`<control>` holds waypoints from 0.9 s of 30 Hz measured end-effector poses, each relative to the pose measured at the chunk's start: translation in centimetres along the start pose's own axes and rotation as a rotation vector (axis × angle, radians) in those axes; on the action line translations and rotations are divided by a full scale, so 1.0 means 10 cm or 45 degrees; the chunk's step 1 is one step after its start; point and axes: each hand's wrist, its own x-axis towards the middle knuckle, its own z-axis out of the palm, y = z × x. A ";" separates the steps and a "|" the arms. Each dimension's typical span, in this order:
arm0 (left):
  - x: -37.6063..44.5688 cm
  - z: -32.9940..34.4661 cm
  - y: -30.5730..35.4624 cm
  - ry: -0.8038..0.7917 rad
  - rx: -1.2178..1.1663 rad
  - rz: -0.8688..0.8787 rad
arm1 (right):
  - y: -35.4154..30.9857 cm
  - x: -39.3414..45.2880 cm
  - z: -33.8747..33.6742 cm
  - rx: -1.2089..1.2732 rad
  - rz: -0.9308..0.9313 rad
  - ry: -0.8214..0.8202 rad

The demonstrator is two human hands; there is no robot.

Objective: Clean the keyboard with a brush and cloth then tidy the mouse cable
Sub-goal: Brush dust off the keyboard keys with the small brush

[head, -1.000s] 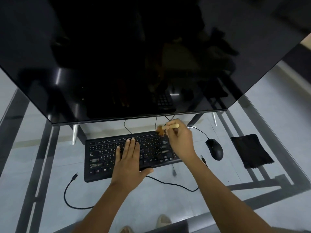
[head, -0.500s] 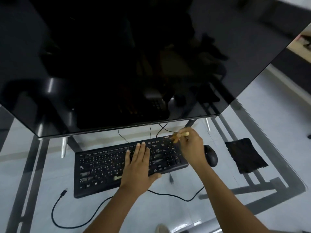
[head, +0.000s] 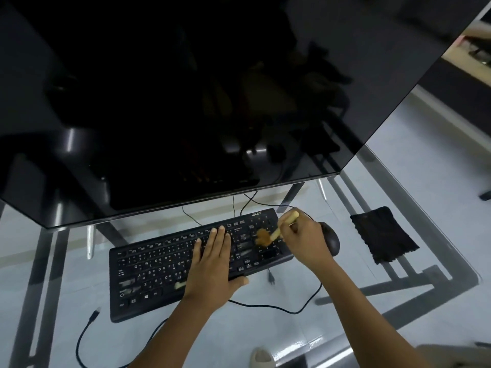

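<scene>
A black keyboard [head: 159,269] lies on a glass desk [head: 265,338]. My left hand [head: 212,264] rests flat on the keyboard's middle, fingers straight. My right hand [head: 303,243] grips a small wooden-handled brush [head: 276,232] whose brown bristles touch the keys at the keyboard's right end. A black mouse [head: 330,241] sits just right of that hand, partly hidden by it. Its thin black cable [head: 297,310] loops loosely over the glass in front of the keyboard. A black cloth [head: 382,237] lies flat further right.
A large dark monitor [head: 186,102] overhangs the desk just behind the keyboard. A second cable with a loose plug [head: 94,316] curls at the front left. The desk's dark frame bars show through the glass. A foot in a sandal [head: 261,357] is visible below.
My right hand has brought the brush down from the keyboard's top right edge onto the right-hand keys. My left hand stays flat on the keyboard. The view has shifted, so the keyboard appears further right.
</scene>
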 end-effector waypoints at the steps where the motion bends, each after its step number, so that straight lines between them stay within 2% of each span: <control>1: -0.01 0.01 0.00 -0.010 0.004 0.003 | 0.01 0.00 -0.02 -0.034 -0.016 0.113; 3: -0.04 0.03 0.00 -0.028 0.006 0.005 | 0.02 -0.02 -0.08 0.042 -0.024 0.247; 4: -0.04 0.04 0.01 -0.043 0.014 0.006 | 0.03 -0.03 -0.12 0.127 0.004 0.223; 6: -0.02 0.03 0.00 -0.074 0.038 -0.002 | 0.01 -0.05 -0.16 0.259 0.082 0.020; 8: -0.01 0.04 -0.02 -0.084 0.040 -0.007 | 0.02 -0.07 -0.12 0.140 0.069 -0.129; 10: -0.03 0.04 -0.03 -0.096 0.027 -0.006 | 0.04 -0.07 -0.11 -0.004 0.025 -0.007; 12: -0.02 0.04 -0.02 -0.093 0.031 -0.006 | 0.07 -0.06 -0.17 0.085 0.028 0.166; 13: -0.01 0.03 -0.01 -0.087 0.031 -0.006 | 0.08 -0.05 -0.19 0.155 0.045 0.172; 15: 0.01 0.04 -0.02 -0.066 0.031 -0.005 | 0.08 -0.05 -0.19 0.237 0.061 0.031; 17: 0.00 0.05 -0.01 -0.058 0.031 -0.016 | 0.16 -0.08 -0.17 0.155 0.056 -0.065; 20: -0.01 0.02 0.05 -0.027 -0.027 -0.077 | 0.41 -0.20 -0.27 0.118 0.207 -0.001; 22: 0.06 -0.05 0.13 0.028 -0.077 -0.093 | 0.59 -0.31 -0.29 -0.050 0.297 0.009; 25: 0.18 -0.17 0.25 0.055 -0.123 -0.087 | 0.74 -0.48 -0.06 -0.450 0.058 -0.072; 27: 0.25 -0.21 0.40 0.025 -0.128 -0.065 | 0.88 -0.53 0.09 -0.458 -0.063 -0.038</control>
